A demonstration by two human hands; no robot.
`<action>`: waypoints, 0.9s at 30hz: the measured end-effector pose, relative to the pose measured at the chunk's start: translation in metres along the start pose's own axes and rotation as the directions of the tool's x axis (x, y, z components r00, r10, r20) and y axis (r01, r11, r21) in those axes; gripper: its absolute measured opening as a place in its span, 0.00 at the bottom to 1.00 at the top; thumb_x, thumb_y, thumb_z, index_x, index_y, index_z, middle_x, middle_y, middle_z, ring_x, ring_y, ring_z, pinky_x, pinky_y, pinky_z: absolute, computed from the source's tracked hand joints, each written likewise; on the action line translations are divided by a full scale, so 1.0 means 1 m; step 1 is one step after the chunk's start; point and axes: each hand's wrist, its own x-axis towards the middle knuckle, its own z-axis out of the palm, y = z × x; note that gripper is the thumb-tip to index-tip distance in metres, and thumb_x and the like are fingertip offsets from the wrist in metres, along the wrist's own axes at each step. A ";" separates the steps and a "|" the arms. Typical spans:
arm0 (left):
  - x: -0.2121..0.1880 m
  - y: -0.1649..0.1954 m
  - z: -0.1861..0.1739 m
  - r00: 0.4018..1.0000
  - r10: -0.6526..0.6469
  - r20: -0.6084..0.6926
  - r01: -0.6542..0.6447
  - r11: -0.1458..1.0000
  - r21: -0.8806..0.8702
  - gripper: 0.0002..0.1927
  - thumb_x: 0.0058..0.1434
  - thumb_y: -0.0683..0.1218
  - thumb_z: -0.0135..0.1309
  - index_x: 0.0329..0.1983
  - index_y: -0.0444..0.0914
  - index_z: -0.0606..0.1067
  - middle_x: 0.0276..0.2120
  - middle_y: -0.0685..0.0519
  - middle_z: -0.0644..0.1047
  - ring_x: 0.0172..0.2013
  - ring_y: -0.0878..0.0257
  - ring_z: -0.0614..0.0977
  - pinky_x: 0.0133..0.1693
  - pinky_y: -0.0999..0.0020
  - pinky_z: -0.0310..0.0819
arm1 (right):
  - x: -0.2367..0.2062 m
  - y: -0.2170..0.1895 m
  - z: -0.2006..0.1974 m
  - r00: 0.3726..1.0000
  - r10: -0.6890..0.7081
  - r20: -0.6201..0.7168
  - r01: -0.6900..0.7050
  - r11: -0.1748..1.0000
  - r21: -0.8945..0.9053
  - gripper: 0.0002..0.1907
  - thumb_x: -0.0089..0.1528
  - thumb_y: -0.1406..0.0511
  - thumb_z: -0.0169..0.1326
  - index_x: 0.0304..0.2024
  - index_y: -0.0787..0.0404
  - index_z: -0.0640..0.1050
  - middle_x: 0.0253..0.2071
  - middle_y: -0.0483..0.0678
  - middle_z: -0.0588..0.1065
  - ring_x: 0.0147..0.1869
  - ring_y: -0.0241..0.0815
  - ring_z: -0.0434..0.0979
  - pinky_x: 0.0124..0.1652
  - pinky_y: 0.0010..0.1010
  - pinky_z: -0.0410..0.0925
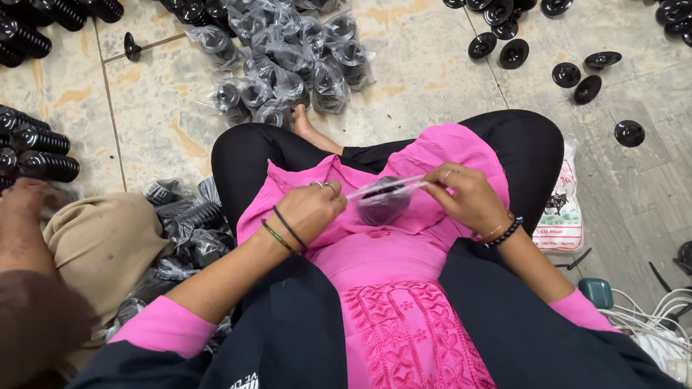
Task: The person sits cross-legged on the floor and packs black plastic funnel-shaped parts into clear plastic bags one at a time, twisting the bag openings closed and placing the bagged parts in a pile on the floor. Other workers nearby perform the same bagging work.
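I sit cross-legged on the floor in pink clothes and black trousers. My left hand (313, 209) and my right hand (464, 196) each pinch one end of a clear plastic bag (383, 194) stretched over my lap. A stack of black round cup-like parts (384, 206) hangs inside the bag, blurred by motion. Both hands wear rings and bangles.
A heap of bagged black stacks (290, 48) lies ahead of my feet; more bagged ones (185, 226) sit at my left hip. Unbagged black stacks (29, 153) line the left, loose black discs (516, 50) the upper right. Another person's hand (18, 211) is at left. White cables (659, 317) at right.
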 end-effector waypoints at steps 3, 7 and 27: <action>0.007 -0.009 0.005 0.999 0.010 -0.035 -0.007 0.996 0.091 0.06 0.58 0.40 0.51 0.37 0.34 0.76 0.33 0.47 0.75 0.34 0.52 0.81 0.35 0.58 0.77 | 0.002 -0.002 0.005 1.000 0.007 -0.025 -0.007 1.000 0.008 0.05 0.62 0.71 0.61 0.39 0.65 0.78 0.36 0.52 0.78 0.37 0.48 0.81 0.37 0.33 0.72; 0.017 -0.021 0.019 0.975 0.167 -0.147 -0.172 0.985 -0.025 0.06 0.55 0.39 0.50 0.35 0.32 0.73 0.36 0.44 0.75 0.34 0.50 0.80 0.39 0.56 0.77 | 0.004 -0.003 0.005 0.999 -0.046 -0.015 0.046 0.998 -0.037 0.04 0.62 0.71 0.60 0.38 0.66 0.77 0.36 0.52 0.77 0.37 0.48 0.80 0.37 0.34 0.71; 0.035 -0.024 0.066 0.633 -0.298 0.714 0.439 -0.622 -0.649 0.17 0.73 0.49 0.42 0.36 0.38 0.78 0.33 0.47 0.83 0.24 0.66 0.80 0.26 0.72 0.73 | -0.007 -0.008 0.026 0.997 -0.040 0.063 0.056 0.961 -0.273 0.04 0.62 0.71 0.58 0.39 0.66 0.80 0.35 0.55 0.77 0.39 0.52 0.80 0.39 0.40 0.71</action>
